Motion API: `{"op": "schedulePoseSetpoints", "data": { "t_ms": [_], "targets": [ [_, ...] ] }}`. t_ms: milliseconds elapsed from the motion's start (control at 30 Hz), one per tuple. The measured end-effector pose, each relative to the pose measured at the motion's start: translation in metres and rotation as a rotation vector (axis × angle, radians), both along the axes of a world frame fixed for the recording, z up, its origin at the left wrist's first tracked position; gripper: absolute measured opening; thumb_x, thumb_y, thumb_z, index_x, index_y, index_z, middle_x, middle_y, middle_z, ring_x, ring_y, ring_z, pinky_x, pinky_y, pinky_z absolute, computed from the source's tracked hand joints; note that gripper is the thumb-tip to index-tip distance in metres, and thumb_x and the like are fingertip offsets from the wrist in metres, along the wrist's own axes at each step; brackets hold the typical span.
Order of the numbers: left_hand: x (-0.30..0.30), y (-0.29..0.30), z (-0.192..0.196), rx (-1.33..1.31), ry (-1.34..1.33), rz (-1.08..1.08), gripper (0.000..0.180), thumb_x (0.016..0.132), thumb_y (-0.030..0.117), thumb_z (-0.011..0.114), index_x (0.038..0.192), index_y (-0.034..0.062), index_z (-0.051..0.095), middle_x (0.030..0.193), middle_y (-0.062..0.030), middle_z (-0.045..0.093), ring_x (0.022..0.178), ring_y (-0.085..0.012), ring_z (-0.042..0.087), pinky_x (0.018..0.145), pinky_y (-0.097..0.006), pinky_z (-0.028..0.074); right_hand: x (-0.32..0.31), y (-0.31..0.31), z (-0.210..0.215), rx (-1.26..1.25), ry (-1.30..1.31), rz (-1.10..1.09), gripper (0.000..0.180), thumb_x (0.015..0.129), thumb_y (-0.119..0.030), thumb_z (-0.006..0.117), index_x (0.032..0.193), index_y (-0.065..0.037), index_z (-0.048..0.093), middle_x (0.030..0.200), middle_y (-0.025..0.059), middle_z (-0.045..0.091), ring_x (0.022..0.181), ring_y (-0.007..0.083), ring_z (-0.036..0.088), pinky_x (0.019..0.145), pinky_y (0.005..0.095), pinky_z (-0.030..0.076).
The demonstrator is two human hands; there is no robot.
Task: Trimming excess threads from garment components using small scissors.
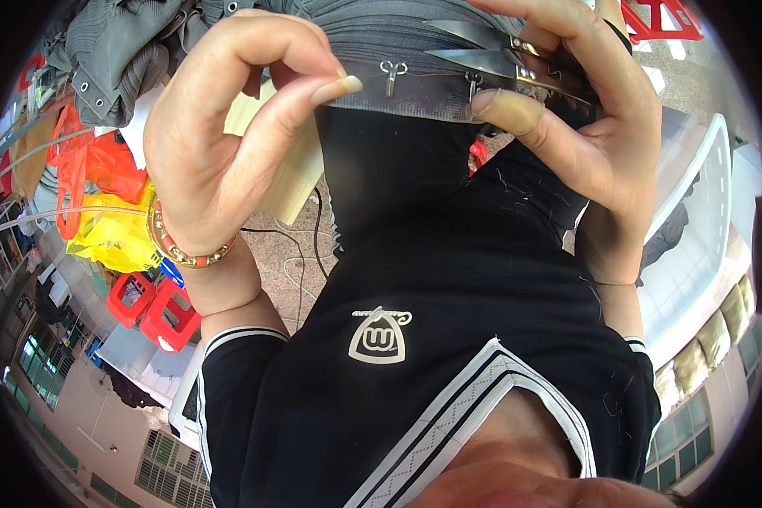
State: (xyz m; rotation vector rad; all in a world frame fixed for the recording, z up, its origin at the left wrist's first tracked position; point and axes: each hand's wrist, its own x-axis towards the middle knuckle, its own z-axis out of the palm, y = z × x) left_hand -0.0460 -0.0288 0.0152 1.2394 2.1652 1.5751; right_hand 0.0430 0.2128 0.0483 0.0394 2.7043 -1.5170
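Note:
Across my lap, grey pleated fabric [334,21] lies under a dark strip [415,103] with fine marks along its edge. A small silvery metal hook [390,79] with two loops sits on the strip. Another dark hook [472,83] is by my right thumb. My left hand [229,127] pinches thumb and index finger together at the strip's left end; what lies between them is too small to tell. In my right hand [597,127], scissors [483,62] rest with blades apart, pointing left. A tan covering wraps its thumb, which presses at the strip's right end.
To the left are grey clothing with eyelets [114,59], a red bag [114,165], a yellow bag [114,229] and red plastic stools [169,317]. A pale board [292,173] stands beside my lap, with cords [300,262] on the floor. At right sits a white tub [711,203].

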Motion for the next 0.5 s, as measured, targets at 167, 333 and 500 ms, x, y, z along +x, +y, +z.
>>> {"op": "schedulePoseSetpoints", "data": {
  "t_ms": [167, 333, 500],
  "targets": [
    [0.004, 0.003, 0.008, -0.176, 0.177, 0.052, 0.025, 0.079, -0.002, 0.074, 0.103, -0.0022, 0.064, 0.096, -0.0080, 0.063, 0.085, -0.0136, 0.057, 0.073, -0.024, 0.040, 0.002, -0.004, -0.011, 0.099, 0.355, 0.108, 0.051, 0.074, -0.014, 0.084, 0.117, 0.003, 0.063, 0.098, 0.0134, 0.068, 0.081, 0.0195, 0.068, 0.071, 0.0258, 0.052],
    [0.004, 0.001, 0.006, -0.227, 0.273, 0.045, 0.031, 0.074, 0.001, 0.080, 0.102, 0.0005, 0.067, 0.094, -0.0059, 0.061, 0.081, -0.0118, 0.053, 0.070, -0.024, 0.039, 0.000, -0.005, -0.011, 0.132, 0.244, 0.064, 0.041, 0.075, -0.010, 0.082, 0.112, 0.001, 0.067, 0.083, 0.0084, 0.063, 0.064, 0.0156, 0.060, 0.055, 0.0262, 0.046],
    [0.005, 0.003, 0.005, -0.199, 0.213, 0.069, 0.027, 0.074, 0.001, 0.079, 0.097, 0.0012, 0.066, 0.094, -0.0053, 0.061, 0.082, -0.0118, 0.053, 0.070, -0.024, 0.039, 0.004, -0.007, -0.005, 0.143, 0.151, 0.030, 0.039, 0.074, -0.009, 0.082, 0.110, 0.000, 0.068, 0.078, 0.0074, 0.061, 0.061, 0.0160, 0.058, 0.053, 0.0259, 0.044]
  ]
}}
